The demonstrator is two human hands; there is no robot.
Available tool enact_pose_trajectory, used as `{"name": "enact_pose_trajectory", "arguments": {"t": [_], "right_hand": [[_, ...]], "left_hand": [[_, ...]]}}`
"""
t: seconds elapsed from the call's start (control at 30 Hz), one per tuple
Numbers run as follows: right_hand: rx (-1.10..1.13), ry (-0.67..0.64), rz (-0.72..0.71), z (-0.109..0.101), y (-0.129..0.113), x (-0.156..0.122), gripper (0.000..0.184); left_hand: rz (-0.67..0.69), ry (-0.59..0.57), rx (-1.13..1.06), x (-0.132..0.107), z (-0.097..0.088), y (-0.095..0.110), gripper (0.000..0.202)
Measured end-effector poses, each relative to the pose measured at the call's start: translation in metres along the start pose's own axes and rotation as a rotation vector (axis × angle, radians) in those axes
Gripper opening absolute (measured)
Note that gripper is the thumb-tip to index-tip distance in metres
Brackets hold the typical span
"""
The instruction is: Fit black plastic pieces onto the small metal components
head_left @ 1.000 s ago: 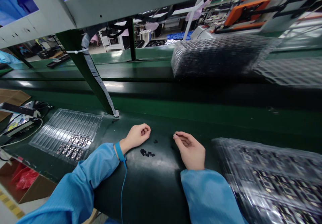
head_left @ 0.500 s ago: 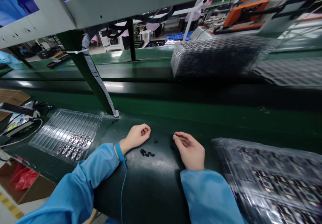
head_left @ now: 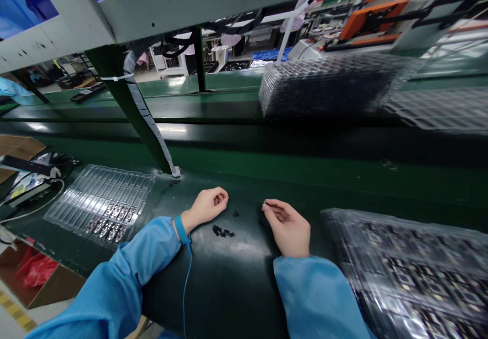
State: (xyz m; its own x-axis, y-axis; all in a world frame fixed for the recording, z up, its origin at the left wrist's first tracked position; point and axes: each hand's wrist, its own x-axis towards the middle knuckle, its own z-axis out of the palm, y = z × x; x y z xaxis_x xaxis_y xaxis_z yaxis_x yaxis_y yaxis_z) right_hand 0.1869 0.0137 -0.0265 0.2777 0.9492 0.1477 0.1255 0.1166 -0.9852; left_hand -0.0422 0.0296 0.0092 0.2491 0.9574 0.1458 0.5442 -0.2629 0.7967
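My left hand (head_left: 209, 204) hovers over the dark green bench with its fingers curled in and the thumb against them. Whether anything is inside it is hidden. Across a small gap, my right hand (head_left: 287, 227) is closed in a pinch of thumb and forefinger. A tiny dark speck shows at those fingertips, too small to name. Between and below the hands lies a small pile of black pieces (head_left: 223, 232), with another black piece (head_left: 235, 214) just above it. A blue wrist strap (head_left: 181, 229) with a thin cord circles my left wrist.
On the left lies a clear plastic tray (head_left: 82, 186), partly filled with small metallic parts. A blurred stack of filled trays (head_left: 343, 217) stands at right. Beyond are a green conveyor belt (head_left: 305, 168), a slanted post (head_left: 141, 120) and stacked clear trays (head_left: 328, 87).
Both hands and the black pieces stay where they were. A faint mark on the green belt behind them has slid slightly to the left.
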Motion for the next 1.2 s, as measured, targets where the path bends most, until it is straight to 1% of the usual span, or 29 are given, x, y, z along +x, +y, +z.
{"name": "enact_pose_trajectory", "arguments": {"t": [0.27,1.2], "right_hand": [[-0.007,-0.001,0.016,-0.0001,-0.0037,-0.0007,0.032],[-0.012,0.003,-0.002,0.0000,-0.0024,0.0001,0.034]], "left_hand": [[0.002,-0.001,-0.019,-0.0003,0.0006,-0.0006,0.012],[-0.007,-0.005,-0.002,-0.0005,0.0000,0.0020,0.011]]}}
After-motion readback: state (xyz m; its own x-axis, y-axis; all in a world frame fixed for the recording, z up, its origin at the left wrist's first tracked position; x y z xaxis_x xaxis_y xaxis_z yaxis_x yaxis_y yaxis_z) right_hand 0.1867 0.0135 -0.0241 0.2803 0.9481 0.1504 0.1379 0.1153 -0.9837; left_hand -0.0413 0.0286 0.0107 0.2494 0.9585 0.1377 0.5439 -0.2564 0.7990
